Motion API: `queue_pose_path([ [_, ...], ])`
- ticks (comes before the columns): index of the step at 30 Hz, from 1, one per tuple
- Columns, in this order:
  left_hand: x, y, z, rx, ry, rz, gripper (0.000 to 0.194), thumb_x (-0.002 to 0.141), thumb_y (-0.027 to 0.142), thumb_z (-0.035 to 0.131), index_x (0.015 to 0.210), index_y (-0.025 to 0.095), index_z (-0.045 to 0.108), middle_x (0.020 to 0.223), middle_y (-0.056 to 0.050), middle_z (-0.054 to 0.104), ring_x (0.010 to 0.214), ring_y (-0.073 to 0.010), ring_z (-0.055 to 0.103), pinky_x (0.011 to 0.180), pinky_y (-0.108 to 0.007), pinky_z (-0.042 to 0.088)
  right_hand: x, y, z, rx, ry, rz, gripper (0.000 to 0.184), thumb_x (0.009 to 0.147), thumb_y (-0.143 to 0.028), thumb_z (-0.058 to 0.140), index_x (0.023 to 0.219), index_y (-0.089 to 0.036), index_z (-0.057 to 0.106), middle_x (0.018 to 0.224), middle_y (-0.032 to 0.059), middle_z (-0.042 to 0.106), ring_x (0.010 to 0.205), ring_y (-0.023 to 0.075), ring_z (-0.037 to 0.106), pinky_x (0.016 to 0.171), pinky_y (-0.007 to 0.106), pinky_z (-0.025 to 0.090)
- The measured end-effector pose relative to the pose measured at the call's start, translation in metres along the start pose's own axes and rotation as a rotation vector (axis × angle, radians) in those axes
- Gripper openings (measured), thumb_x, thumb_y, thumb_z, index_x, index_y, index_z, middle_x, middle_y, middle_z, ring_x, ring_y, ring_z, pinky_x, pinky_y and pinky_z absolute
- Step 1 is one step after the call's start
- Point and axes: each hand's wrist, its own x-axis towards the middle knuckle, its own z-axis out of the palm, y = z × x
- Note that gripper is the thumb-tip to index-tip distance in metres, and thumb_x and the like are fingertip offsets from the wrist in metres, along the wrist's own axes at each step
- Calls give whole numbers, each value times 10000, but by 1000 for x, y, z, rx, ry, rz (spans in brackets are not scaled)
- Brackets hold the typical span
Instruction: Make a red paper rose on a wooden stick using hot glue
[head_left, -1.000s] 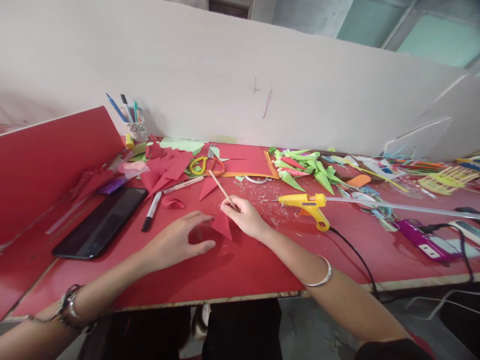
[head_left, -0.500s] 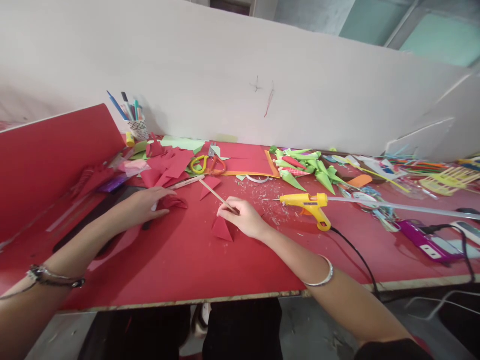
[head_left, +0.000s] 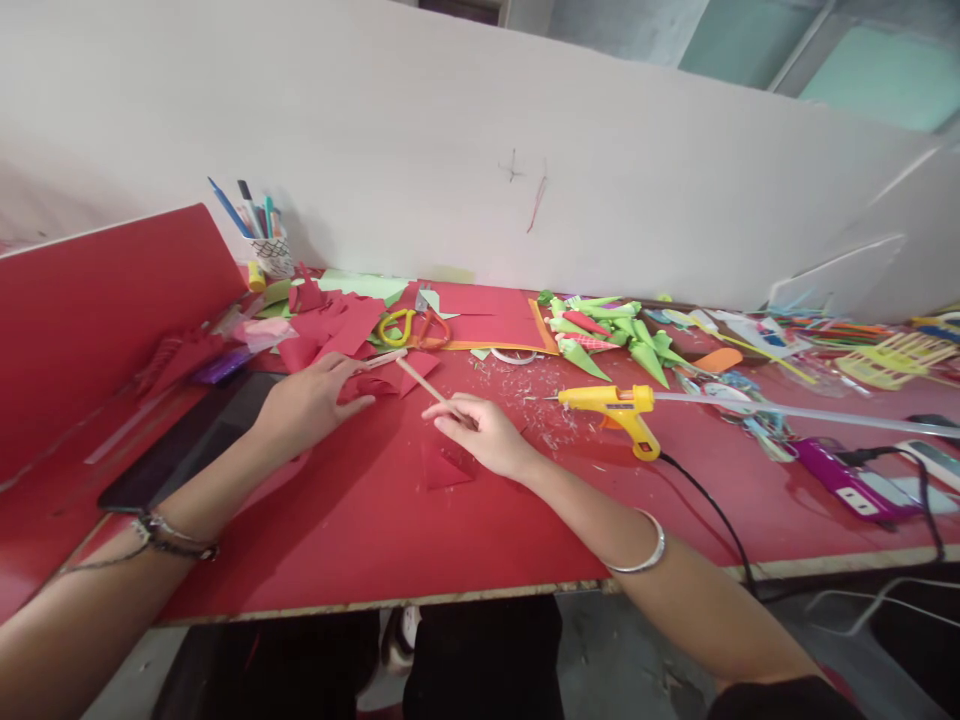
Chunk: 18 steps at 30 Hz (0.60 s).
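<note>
My right hand (head_left: 480, 435) pinches a thin wooden stick (head_left: 420, 377), which points up and to the left over the red tabletop. Just below its fingers lies a folded piece of red paper (head_left: 448, 470). My left hand (head_left: 311, 400) hovers low over the red paper scraps, thumb and fingers apart. Its fingertips reach the near end of a pale flat stick (head_left: 386, 358); whether they touch it I cannot tell. Another red paper piece (head_left: 421, 370) rests beneath the thin stick's far end.
A yellow glue gun (head_left: 615, 402) with a long glue stick lies at right, its cord running off the table's front edge. Green paper cones (head_left: 600, 335), scissors (head_left: 412, 328), a pen cup (head_left: 271, 255), a dark tablet-like slab (head_left: 176, 450) and a purple power strip (head_left: 851, 480) surround the work area.
My left hand has moved right, away from the dark slab and toward the pale flat stick. My right hand stays almost in place, still holding the thin stick.
</note>
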Motion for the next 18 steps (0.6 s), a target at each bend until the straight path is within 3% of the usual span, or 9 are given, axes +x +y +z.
queue_pose_path([
  [3,-11,13,-2,-13,197,93,405,794,415,456,1127,185,454,1084,-93,504,956,-232,528,700,-307,453,-1,-2,1,84,89,28,296,848,-339,419,1103,-200,479,772,-6,469,587,83,406,571,221,373],
  [6,-32,33,-2,-116,283,370,285,815,345,456,1047,190,511,1025,-72,532,971,-204,512,807,-314,426,-1,-2,1,99,160,-24,300,887,-330,325,1141,-224,443,751,-8,459,567,86,396,556,220,376],
  [10,-55,66,1,-76,146,575,253,848,261,414,1075,237,524,1016,-54,562,895,-189,530,768,-328,425,0,-3,1,-56,255,-170,304,893,-265,307,1114,-226,512,785,9,473,687,105,453,661,242,400],
  [12,-59,75,5,-101,41,532,264,840,288,429,1080,237,524,1081,-59,538,952,-210,510,812,-360,412,0,-6,-1,-103,286,-197,301,885,-244,326,1111,-210,522,773,9,491,698,108,463,674,245,399],
  [15,-58,77,10,-246,-100,429,309,831,318,433,1123,236,491,1101,-58,515,991,-211,493,857,-367,402,-4,-16,-8,-91,273,-155,322,890,-241,317,1190,-212,428,756,-10,541,545,84,421,565,226,383],
  [18,-57,70,12,-416,-148,360,293,815,293,447,1098,230,485,1111,-52,490,999,-191,489,870,-333,403,-16,-26,-16,-100,195,-124,275,885,-251,348,1154,-217,395,792,-15,600,491,70,423,518,216,370],
])
